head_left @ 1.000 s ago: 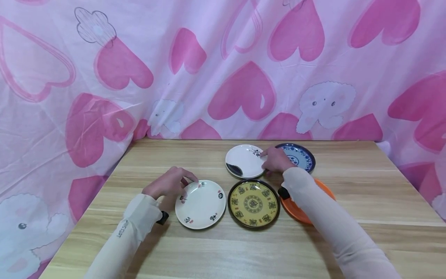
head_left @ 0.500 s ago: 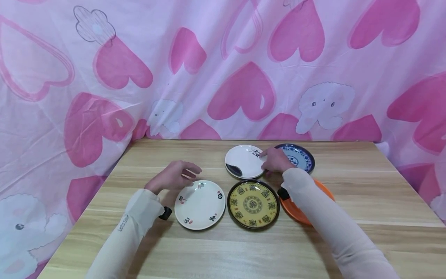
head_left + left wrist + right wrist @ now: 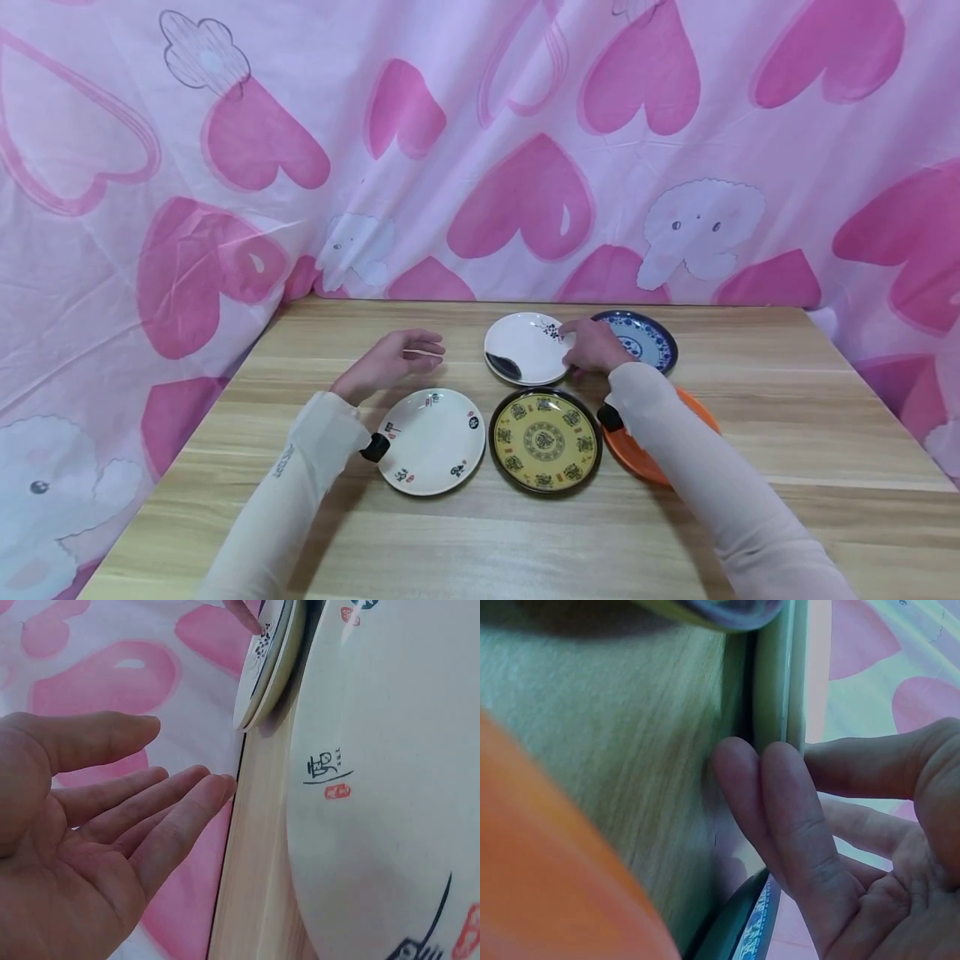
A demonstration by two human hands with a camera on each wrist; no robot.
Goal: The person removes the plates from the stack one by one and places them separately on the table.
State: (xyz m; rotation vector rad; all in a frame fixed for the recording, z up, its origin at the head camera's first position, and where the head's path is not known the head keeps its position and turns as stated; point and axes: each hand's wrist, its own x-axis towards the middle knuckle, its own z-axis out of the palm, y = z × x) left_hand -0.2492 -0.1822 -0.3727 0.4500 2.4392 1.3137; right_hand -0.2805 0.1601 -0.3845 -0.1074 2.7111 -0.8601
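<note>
My right hand [image 3: 595,344] grips the right rim of a white plate [image 3: 517,337] with a black patch and a dark sprig. In the right wrist view its fingers [image 3: 799,802] lie against the plate's edge, with the thumb on the other side. The left wrist view shows two stacked rims there, so a second plate [image 3: 279,675] lies beneath. My left hand [image 3: 393,360] hovers with extended fingers behind a white plate [image 3: 431,442] with black and red characters, holding nothing. To that plate's right lies a yellow plate [image 3: 546,442] with a dark rim.
A blue-patterned plate [image 3: 651,337] lies behind my right hand, partly hidden by it. An orange plate [image 3: 693,408] sits under my right forearm. Pink heart-print cloth [image 3: 517,200] hangs behind the wooden table [image 3: 480,550].
My left hand has left the rim of the plate with characters and moved away and rightward, its fingers straightening. The right hand stays at the white plate's rim.
</note>
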